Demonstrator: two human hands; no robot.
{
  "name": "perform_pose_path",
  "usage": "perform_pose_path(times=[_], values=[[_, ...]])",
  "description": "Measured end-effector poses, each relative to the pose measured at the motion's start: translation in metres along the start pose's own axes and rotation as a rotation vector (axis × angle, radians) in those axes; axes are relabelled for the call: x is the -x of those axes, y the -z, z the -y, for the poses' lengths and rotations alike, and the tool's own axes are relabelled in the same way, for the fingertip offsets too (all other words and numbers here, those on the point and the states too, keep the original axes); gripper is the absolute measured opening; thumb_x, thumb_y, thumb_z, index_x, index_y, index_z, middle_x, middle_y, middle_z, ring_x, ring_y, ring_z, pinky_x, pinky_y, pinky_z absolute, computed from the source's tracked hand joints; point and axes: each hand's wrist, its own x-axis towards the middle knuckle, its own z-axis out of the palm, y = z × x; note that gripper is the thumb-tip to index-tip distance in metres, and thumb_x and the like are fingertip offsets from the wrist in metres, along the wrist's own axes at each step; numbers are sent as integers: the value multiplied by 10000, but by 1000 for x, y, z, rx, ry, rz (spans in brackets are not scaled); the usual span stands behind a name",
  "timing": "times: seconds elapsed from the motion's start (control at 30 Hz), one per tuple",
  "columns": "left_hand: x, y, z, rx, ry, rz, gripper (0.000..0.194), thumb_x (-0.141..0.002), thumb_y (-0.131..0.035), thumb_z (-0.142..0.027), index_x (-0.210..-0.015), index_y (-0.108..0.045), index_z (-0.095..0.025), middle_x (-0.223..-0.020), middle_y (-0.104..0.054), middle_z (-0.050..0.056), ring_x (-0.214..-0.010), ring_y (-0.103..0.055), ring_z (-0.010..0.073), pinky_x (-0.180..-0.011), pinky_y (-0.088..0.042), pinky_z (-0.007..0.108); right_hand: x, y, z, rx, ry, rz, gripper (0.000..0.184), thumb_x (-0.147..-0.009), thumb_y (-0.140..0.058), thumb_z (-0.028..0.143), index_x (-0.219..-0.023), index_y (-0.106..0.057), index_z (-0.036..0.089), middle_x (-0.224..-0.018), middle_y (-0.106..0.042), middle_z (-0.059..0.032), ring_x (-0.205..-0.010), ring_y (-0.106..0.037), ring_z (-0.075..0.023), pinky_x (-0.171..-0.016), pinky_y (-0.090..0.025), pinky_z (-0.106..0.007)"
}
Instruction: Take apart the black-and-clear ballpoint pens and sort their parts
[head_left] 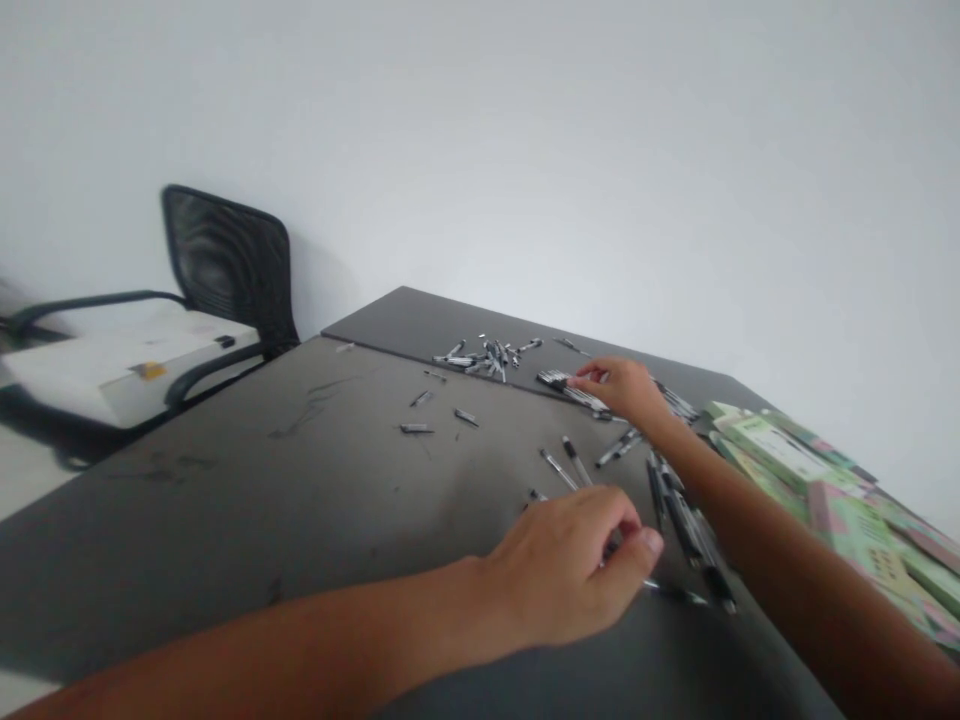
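My left hand (577, 565) is over the near tabletop with its fingers curled and the thumb close to the index finger. Something small and dark shows inside the curl, too hidden to name. Just beyond the knuckles are clear pens with black grips (559, 468), partly covered by the hand. Farther off, my right hand (619, 385) pinches at a row of similar pens (559, 380) lying side by side near the seam of the tables. More pens (686, 525) lie beneath and beside my right forearm.
A loose heap of pen parts (491, 355) lies on the far table (405, 310). Several short black pieces (416, 428) are scattered on the near table (337, 500). Green and pink boxes (862, 530) are piled at the right. A mesh chair (229, 260) holds a white box (135, 360) at left.
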Motion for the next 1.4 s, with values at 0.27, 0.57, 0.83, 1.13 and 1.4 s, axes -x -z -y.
perform_pose_path(times=[0.27, 0.57, 0.83, 1.13, 1.4], values=[[0, -1, 7, -74, -85, 20, 269, -1098, -516, -298, -842, -507, -217, -797, -521, -31, -746, -532, 149, -696, -355, 308, 90, 64, -76, -9, -130, 392, 489, -759, -757, 711, -791, -853, 233, -733, -794, -48, -741, -721, -255, -678, -456, -334], [3, -3, 8, -217, -151, 68, 258, -1076, -528, -206, -819, -533, -205, -771, -516, -37, -697, -511, 127, -668, -355, 279, 148, 77, -107, -185, -243, 809, 530, -716, -789, 729, -849, -863, 222, -848, -829, -73, -805, -737, -269, -690, -513, -330], [2, -3, 14, -306, -217, 71, 244, -1049, -543, -156, -807, -552, -194, -741, -483, -47, -642, -478, 104, -621, -340, 257, 146, 78, -72, -97, -162, 787, 556, -793, -709, 712, -884, -834, 178, -842, -816, -99, -809, -738, -276, -694, -490, -339], [4, -2, 11, -341, -222, 84, 242, -1033, -557, -143, -795, -574, -188, -716, -485, -49, -609, -477, 96, -592, -340, 248, 142, 67, -60, -21, -118, 726, 388, -883, -683, 581, -823, -812, 221, -807, -821, -71, -770, -754, -260, -698, -464, -330], [4, -2, 10, -358, -229, 97, 241, -1031, -565, -152, -794, -575, -190, -714, -494, -47, -614, -487, 98, -601, -347, 246, 140, 63, -67, -44, -169, 694, 437, -899, -666, 602, -726, -777, 216, -738, -802, -82, -662, -714, -246, -665, -474, -354]])
